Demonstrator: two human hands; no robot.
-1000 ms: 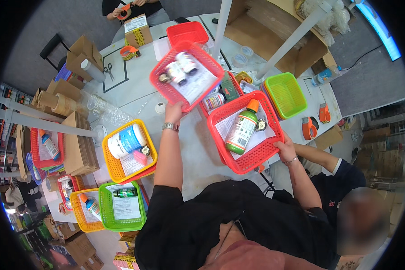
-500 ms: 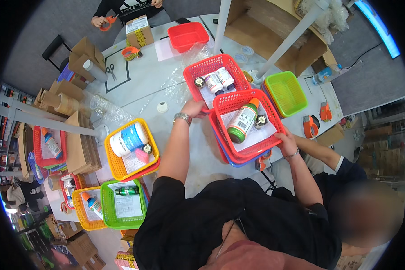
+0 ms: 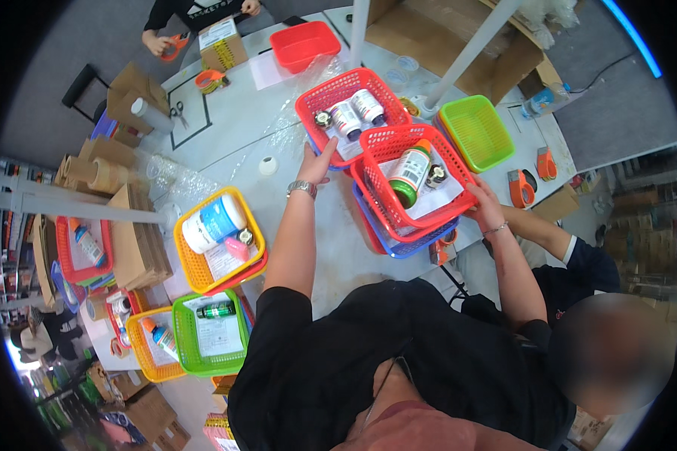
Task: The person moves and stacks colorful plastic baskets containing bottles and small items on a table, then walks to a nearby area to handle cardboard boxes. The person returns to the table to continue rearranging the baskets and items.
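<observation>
My right hand (image 3: 487,203) grips the right edge of a red basket (image 3: 380,143), which sits tilted on top of a stack with a blue basket (image 3: 387,242) below. Inside are a green bottle with an orange cap (image 3: 410,174), a small round dark-and-gold item (image 3: 436,176) and a paper sheet. My left hand (image 3: 318,164), fingers apart, is at the near left side of another red basket (image 3: 312,105) just behind. This one holds two white bottles (image 3: 346,120) (image 3: 368,107) and a similar round item (image 3: 323,119). Whether the left fingers touch its wall is hard to tell.
A yellow basket (image 3: 180,248) with a white tub stands left, near a green basket (image 3: 177,334). Green baskets (image 3: 475,135) are stacked right of a white post (image 3: 474,52). A co-worker sits at right; another person's hand (image 3: 158,45) holds an orange tape dispenser across the table.
My left hand has let go of the front red basket's left edge and opened beside the rear one. The front basket's left side now sits slightly higher and further right.
</observation>
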